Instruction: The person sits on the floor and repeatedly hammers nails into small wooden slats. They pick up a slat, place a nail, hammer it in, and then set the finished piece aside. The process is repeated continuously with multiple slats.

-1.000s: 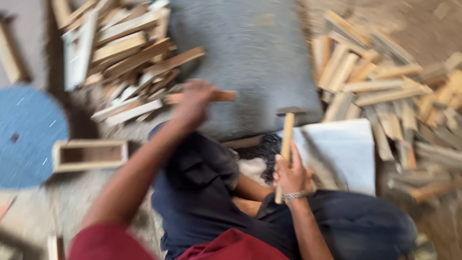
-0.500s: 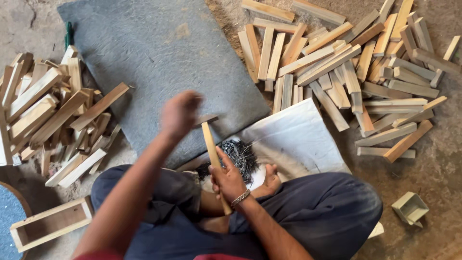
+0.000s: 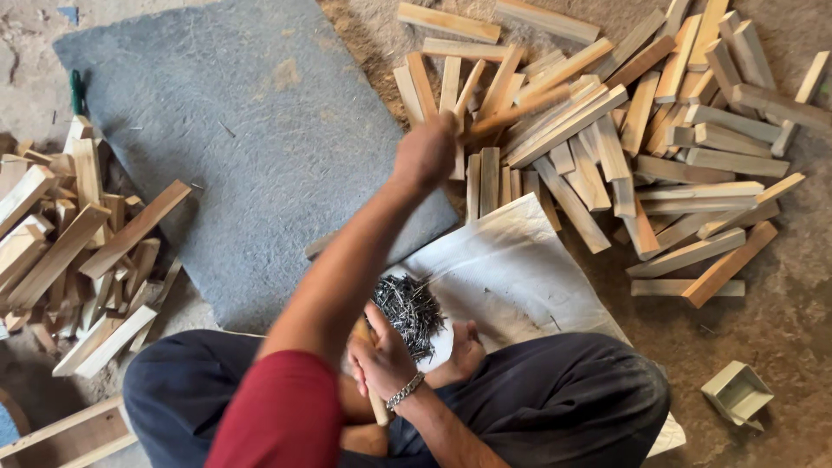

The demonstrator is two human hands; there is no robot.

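**Left hand out over the slat pile, right hand down on the handle**

The left hand is stretched far forward over the right-hand pile of wooden slats, fingers closed round one blurred slat that angles up and to the right above the heap. The sleeve on that arm is red. The right hand sits low by the lap, fingers wrapped on a wooden handle that runs down between the knees; its head is hidden, so what tool it is cannot be told. A metal bracelet circles that wrist. Just beyond the right hand lies a dark heap of nails on a white sheet spread over the floor. The person sits cross-legged in dark trousers, knees wide. Ahead is a grey mat, bare, with a second pile of wood pieces just off its left edge and a green-handled tool near its far left corner. At lower left a wooden box frame pokes into view, and at lower right a small open cardboard box rests on the dirt floor, well apart from everything else
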